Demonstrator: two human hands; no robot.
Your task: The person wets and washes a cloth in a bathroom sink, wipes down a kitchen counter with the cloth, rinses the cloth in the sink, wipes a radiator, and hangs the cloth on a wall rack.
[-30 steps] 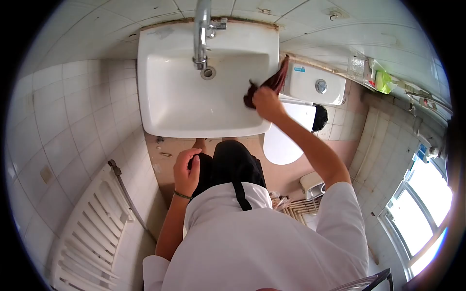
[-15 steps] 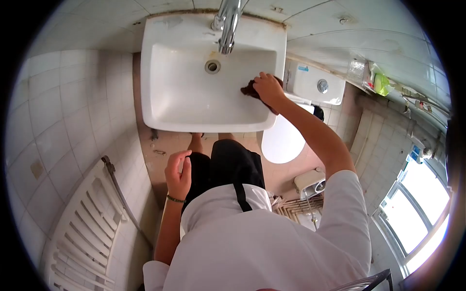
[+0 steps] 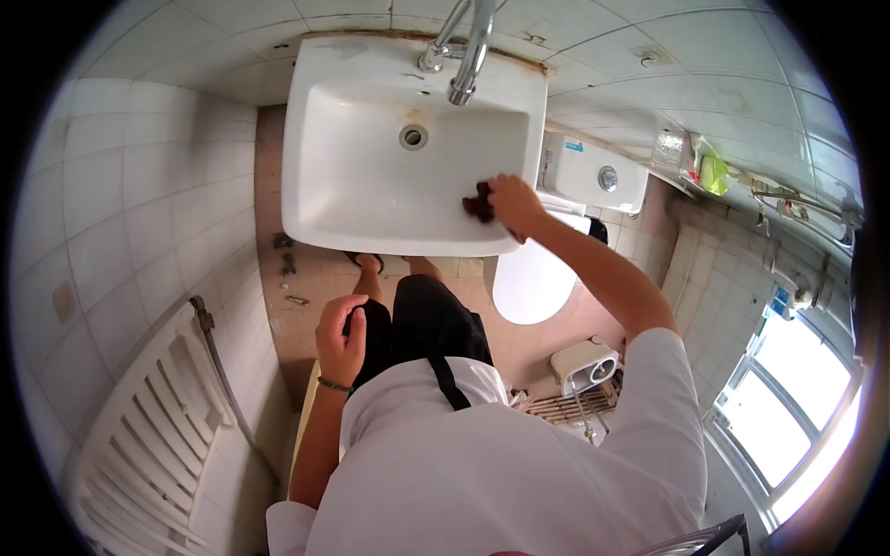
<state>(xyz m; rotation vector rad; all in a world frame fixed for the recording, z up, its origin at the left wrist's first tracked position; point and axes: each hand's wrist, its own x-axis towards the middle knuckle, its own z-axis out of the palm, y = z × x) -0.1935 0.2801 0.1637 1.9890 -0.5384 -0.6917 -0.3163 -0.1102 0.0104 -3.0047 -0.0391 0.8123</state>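
A dark reddish-brown cloth (image 3: 478,203) is bunched in my right hand (image 3: 515,206), at the right side of the white sink (image 3: 357,171). Part of the cloth lies against the inner basin wall, and a bit shows below my fingers by the rim. My left hand (image 3: 340,341) is held over my left thigh, below the sink's front edge, with thumb and fingers apart and nothing in it. The chrome faucet (image 3: 471,57) arches over the back of the basin, its spout to the right of the drain (image 3: 413,137).
Right of the sink are a toilet tank (image 3: 593,174) and its closed white lid (image 3: 533,281). A folded white slatted rack (image 3: 153,435) leans at the left wall. A small white appliance (image 3: 584,364) stands on the floor near a window (image 3: 788,398) at right.
My right hand has moved the cloth from the sink's right rim to the inside front right of the basin, and the cloth is more bunched. The spout appears further right. My left hand stays low.
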